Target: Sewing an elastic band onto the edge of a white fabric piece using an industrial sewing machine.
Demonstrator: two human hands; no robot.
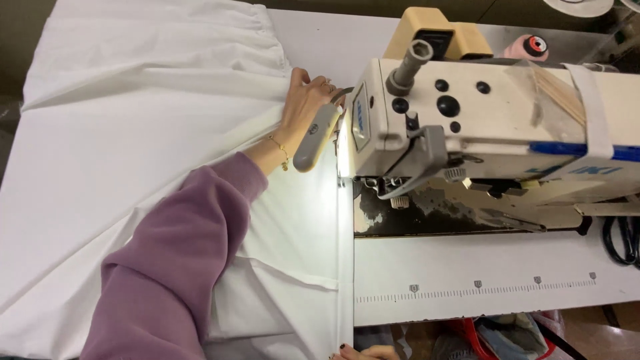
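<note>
So the big sheet of plain white woven fabric (127, 133) covered pretty much the whole left half of the white sewing table (480, 267), gathered into pleats up by the far left corner. The person's left hand (303, 100), purple sleeve and thin gold bracelet, reached across it and lay flat on the cloth, fingers spread and relaxed, pressing it down right behind the needle end of the cream industrial sewing machine (493, 127). It wasn't gripping anything, though a grey lever on the machine crossed in front of the wrist. At the near edge of the table the right hand (363, 352) barely peeked in, just a few dark-nailed fingertips at the folded hem, so no telling whether it was pinching the cloth or just resting there. A pair of black scissors (623, 240) sat at the right edge. Risk-wise: that left hand looked very close to the needle, and uneven tension could pull the seam crooked.
</note>
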